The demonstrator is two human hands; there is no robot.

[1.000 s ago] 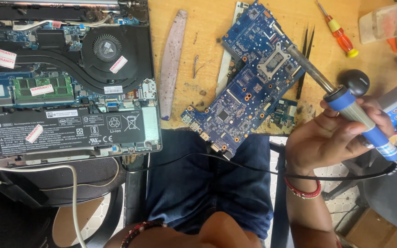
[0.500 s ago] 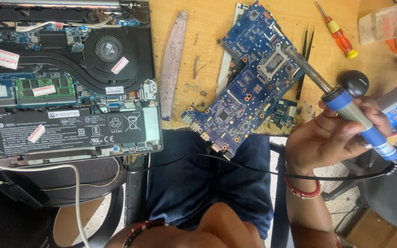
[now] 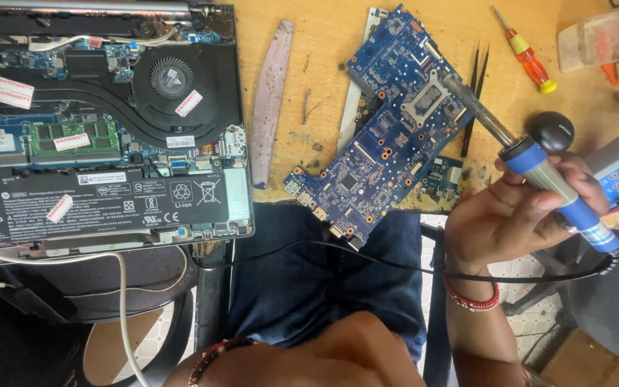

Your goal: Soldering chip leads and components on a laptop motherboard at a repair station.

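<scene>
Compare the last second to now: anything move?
Barely. The right hand keeps its grip on the blue soldering iron, tip staying over the blue circuit board; the left arm shifts slightly at the bottom. The opened laptop and screwdriver stayed put.

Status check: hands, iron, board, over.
Right hand grips blue-handled soldering iron, tip at blue circuit board. Left hand low, empty. Black tweezers beside board.

Pretty scuffed wooden bench here. On it sits an opened laptop with its bottom cover off, a blue motherboard hanging over the front edge, a grey pry strip, black tweezers, and a red-yellow screwdriver.
</scene>
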